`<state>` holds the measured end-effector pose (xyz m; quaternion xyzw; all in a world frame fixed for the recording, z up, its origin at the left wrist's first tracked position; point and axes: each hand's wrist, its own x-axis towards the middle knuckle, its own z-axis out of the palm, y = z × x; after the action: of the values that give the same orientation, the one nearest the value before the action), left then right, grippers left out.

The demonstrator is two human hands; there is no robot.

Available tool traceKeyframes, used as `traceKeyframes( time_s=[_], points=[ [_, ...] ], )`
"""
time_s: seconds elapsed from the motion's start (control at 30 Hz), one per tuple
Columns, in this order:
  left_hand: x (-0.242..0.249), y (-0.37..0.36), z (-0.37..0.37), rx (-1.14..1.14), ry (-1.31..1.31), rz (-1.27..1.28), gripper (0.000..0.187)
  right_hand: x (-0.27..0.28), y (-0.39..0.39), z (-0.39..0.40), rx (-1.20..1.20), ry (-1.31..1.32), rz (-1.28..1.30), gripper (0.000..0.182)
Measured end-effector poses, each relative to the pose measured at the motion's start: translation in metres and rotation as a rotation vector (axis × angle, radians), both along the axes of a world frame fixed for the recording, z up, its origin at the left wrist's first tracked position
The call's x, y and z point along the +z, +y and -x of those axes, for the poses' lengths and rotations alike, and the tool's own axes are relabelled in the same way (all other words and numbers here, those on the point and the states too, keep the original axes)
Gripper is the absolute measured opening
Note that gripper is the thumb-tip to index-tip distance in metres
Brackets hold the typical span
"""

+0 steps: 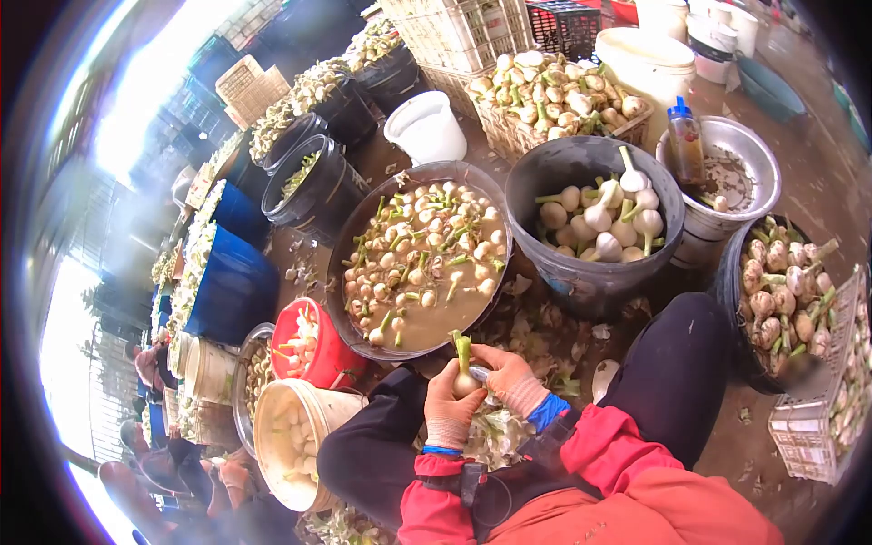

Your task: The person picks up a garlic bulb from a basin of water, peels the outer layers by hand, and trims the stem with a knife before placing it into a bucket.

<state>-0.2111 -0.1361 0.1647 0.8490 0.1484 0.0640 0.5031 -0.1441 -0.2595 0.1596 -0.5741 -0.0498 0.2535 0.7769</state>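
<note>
Between my knees, my left hand [450,400], in an orange glove, is wrapped round a garlic bulb [467,383] with its green stem pointing up. Close against the bulb's right side, my right hand [509,372], gloved too, holds a small metal tool [479,372] that looks like a knife; its blade is mostly hidden by the fingers. Just beyond my hands stands a wide dark tub [427,350] of muddy water with many bulbs floating in it. A black bucket [581,272] of cleaner bulbs is at its right.
A red basin [343,363] and a cream bucket [334,409] stand at my left. Right of me are a black bucket [727,300] of unpeeled bulbs and a crate [799,436]. A bottle [688,150] rests in a metal basin [767,186]. Another person [173,463] sits at lower left.
</note>
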Motion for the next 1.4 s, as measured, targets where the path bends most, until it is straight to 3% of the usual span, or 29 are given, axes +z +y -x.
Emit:
traceKeyframes(
  time_s=[0.1,0.17,0.3,0.33,0.37,0.43,0.5,0.53,0.6,0.63,0.7,0.77,0.83,0.87,0.93,1.03,1.07,1.1,1.23,1.33,1.37,1.4],
  points=[
    [0.005,-0.006,0.004,0.046,-0.095,-0.227,0.065,0.009,0.0,0.001,0.053,-0.037,0.06,0.041],
    [0.011,-0.014,0.003,0.068,0.012,-0.434,0.064,-0.004,0.005,0.002,0.01,-0.12,0.2,0.04],
    [0.014,-0.02,0.0,-0.006,0.02,-0.501,0.064,-0.014,0.009,0.002,-0.059,-0.101,0.412,0.038],
    [0.013,-0.018,0.001,-0.003,0.022,-0.497,0.064,-0.016,0.007,0.0,-0.026,-0.066,0.332,0.039],
    [0.012,-0.015,0.001,0.024,0.001,-0.123,0.065,-0.015,0.003,-0.004,-0.022,-0.066,0.336,0.039],
    [0.01,-0.006,0.002,0.079,-0.047,0.623,0.066,-0.014,-0.001,-0.012,0.115,-0.103,0.086,0.039],
    [0.002,0.003,0.003,0.075,-0.073,0.629,0.067,0.002,-0.004,-0.012,0.158,-0.069,0.032,0.038],
    [-0.004,0.005,0.004,0.078,-0.073,0.63,0.067,0.001,-0.003,-0.011,0.152,-0.043,0.01,0.037],
    [-0.013,0.007,0.005,0.023,-0.089,0.398,0.067,-0.004,-0.003,-0.009,0.143,-0.018,-0.01,0.036],
    [-0.016,0.007,0.006,0.023,-0.09,0.4,0.067,-0.01,-0.001,-0.009,0.13,-0.049,0.063,0.035],
    [-0.016,0.004,0.005,-0.036,-0.101,0.08,0.061,-0.015,-0.001,-0.008,0.119,-0.083,0.137,0.035],
    [-0.011,0.001,0.004,-0.017,-0.112,0.04,0.061,-0.014,0.0,-0.007,0.086,-0.071,0.259,0.032],
    [-0.003,-0.003,0.002,0.042,0.006,0.557,0.059,-0.009,-0.001,-0.005,0.06,-0.109,0.209,0.031],
    [0.005,-0.007,0.003,0.043,0.004,0.559,0.059,-0.003,-0.002,-0.004,0.034,-0.143,0.159,0.031],
    [0.022,-0.015,0.004,0.133,-0.073,1.266,0.055,0.009,-0.007,-0.003,0.01,-0.134,0.066,0.031],
    [0.021,-0.011,0.001,0.207,-0.004,1.442,0.062,0.02,-0.01,-0.003,0.007,-0.075,-0.073,0.03],
    [0.018,-0.009,-0.001,0.265,0.028,1.45,0.064,0.018,-0.01,-0.002,0.04,0.063,-0.187,0.03],
    [0.014,-0.006,-0.002,0.261,0.028,1.453,0.064,0.016,-0.01,-0.002,0.071,0.2,-0.3,0.029],
    [0.007,-0.004,-0.001,0.059,0.081,1.341,0.068,0.012,-0.007,0.006,0.034,0.232,-0.363,0.028],
    [0.007,-0.017,0.0,0.092,-0.013,0.638,0.088,-0.02,0.004,0.001,-0.113,0.253,-0.227,0.026],
    [0.009,-0.02,0.0,0.093,-0.011,0.638,0.088,-0.019,0.003,0.0,-0.114,0.255,-0.227,0.026],
    [0.012,-0.021,0.001,0.038,-0.119,0.111,0.086,-0.016,0.002,-0.001,-0.128,0.287,-0.16,0.026]
  ],
)
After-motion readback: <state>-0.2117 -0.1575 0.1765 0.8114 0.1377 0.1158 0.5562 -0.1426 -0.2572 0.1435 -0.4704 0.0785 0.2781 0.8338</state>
